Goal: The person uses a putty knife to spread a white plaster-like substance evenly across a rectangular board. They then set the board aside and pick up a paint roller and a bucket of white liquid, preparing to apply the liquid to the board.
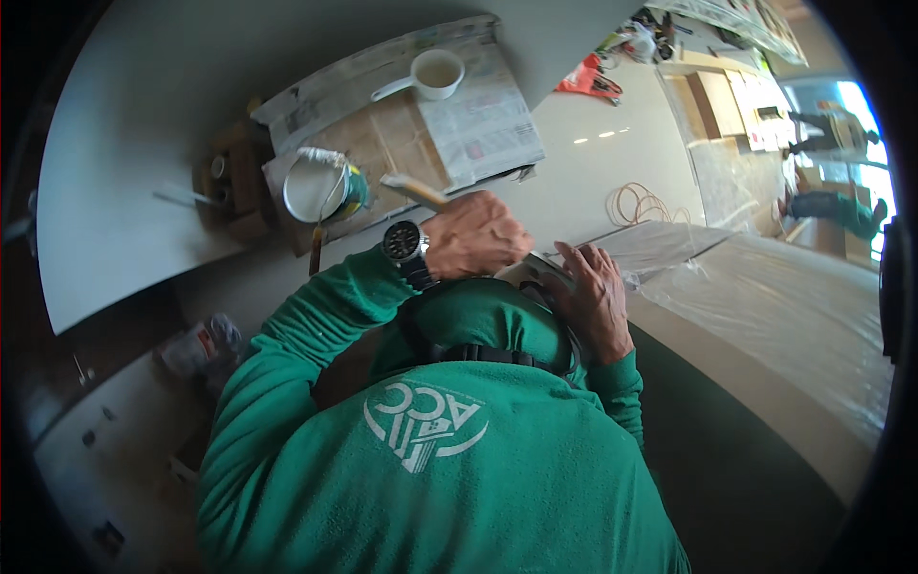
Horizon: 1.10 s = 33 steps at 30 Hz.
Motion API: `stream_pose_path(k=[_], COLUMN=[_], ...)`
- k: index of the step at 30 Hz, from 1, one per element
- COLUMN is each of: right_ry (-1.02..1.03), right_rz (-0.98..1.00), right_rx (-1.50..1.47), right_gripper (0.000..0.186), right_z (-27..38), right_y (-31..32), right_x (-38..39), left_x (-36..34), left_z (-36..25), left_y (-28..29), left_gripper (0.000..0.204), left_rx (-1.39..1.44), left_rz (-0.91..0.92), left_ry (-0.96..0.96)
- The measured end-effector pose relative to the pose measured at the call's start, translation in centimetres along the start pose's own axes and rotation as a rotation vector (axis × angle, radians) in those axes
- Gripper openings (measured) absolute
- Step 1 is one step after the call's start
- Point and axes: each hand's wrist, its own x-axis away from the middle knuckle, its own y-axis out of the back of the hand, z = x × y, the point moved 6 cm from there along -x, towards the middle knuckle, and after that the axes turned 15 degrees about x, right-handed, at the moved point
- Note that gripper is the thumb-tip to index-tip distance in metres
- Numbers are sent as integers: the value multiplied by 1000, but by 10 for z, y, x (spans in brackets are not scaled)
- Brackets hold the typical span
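My left hand (478, 234), with a dark watch at the wrist, is closed on what looks like a pale-handled paintbrush (416, 189), angled up-left over a papered board. My right hand (588, 292) has bent, separated fingers near a pale piece (528, 268) in front of my body, mostly hidden by both hands. Left of the brush, a paint bucket (314, 191) with a wire handle has another stick across its side. A white long-handled pot (435, 75) stands on newspaper (478, 134).
A grey panel (115, 191) and wooden box (239, 187) are left. Plastic sheeting (765, 297) covers the right side. An orange coiled hose (636, 201) and red bag (583, 78) lie beyond. Two people (827, 206) (832, 129) are at far right.
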Motion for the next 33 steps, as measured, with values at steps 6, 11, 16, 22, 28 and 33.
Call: stream_pose_path(k=[6,11,16,22,28,33], right_ry=[92,171,113,-28,-129,-190], right_rz=[215,130,55,9,-4,19], right_rx=[-97,-128,-117,-140,-114,-32], right_gripper=[29,19,20,19,22,22], right_z=[5,7,-11,-50,-73,-69], right_y=[-20,-25,-30,-32,-33,-21], right_x=[7,8,18,48,69,63], left_x=[-3,-12,-14,64,210,308], left_z=[-20,-26,-37,-5,61,82], left_y=[-7,-8,1,1,-85,-128], left_gripper=[9,3,7,30,31,37], left_rx=[-81,-48,-88,285,421,158], left_rz=[-161,-168,-266,-765,-810,-793], left_ry=[-25,-16,21,290,1053,1378])
